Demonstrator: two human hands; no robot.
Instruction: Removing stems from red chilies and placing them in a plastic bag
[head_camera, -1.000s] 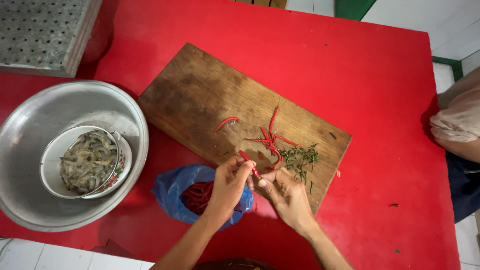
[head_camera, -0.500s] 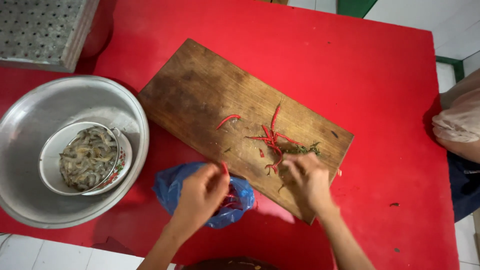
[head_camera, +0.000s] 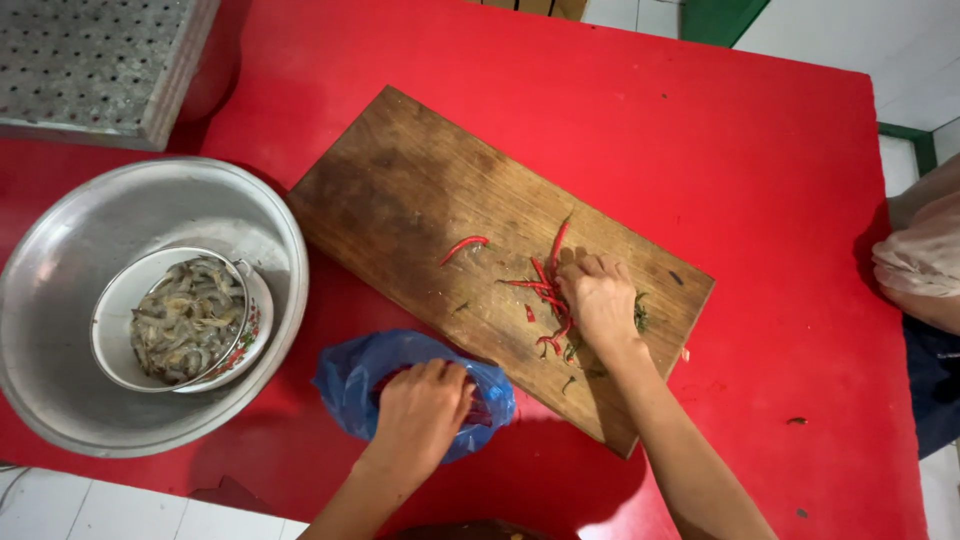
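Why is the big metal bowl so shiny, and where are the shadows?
In the head view, overhead light glares off the metal bowl; soft shadows fall beneath the left hand, by the blue bag, and under the right hand on the cutting board; everything looks sharp.

cutting board (head_camera: 420, 200): worn matt wood | bag (head_camera: 350, 380): glossy blue plastic | basin (head_camera: 60, 300): dull metal

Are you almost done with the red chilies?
Some are done: a few red chilies lie on the wooden board beside a little pile of green stems. Right now the left hand is in the blue bag, and the right hand rests on the chilies. More red shows in the bag. Nothing looks sliced yet.
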